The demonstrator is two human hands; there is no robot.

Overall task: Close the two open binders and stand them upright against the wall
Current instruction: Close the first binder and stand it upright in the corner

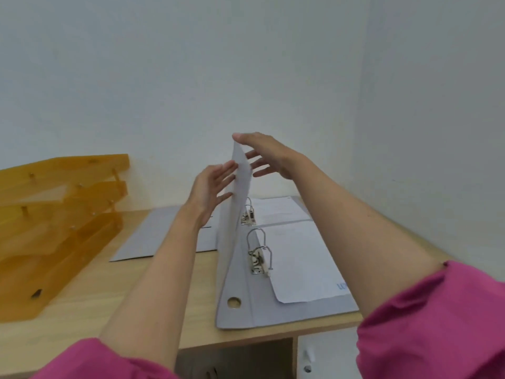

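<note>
Two grey lever-arch binders lie on the wooden desk. The near binder [246,305] has its left cover [237,203] raised almost upright, with its ring mechanism and a white sheet showing on the right half. My left hand [211,187] presses flat on the cover's left face, fingers spread. My right hand [266,154] touches the cover's top edge from the right, fingers apart. The far binder [153,233] lies open flat behind, its rings [248,214] partly hidden by the raised cover.
An amber plastic stack of letter trays [54,228] stands at the left of the desk [82,318]. A white wall [246,77] runs behind the desk, with a corner at the right. A white cabinet door with a knob [308,356] sits below the desk edge.
</note>
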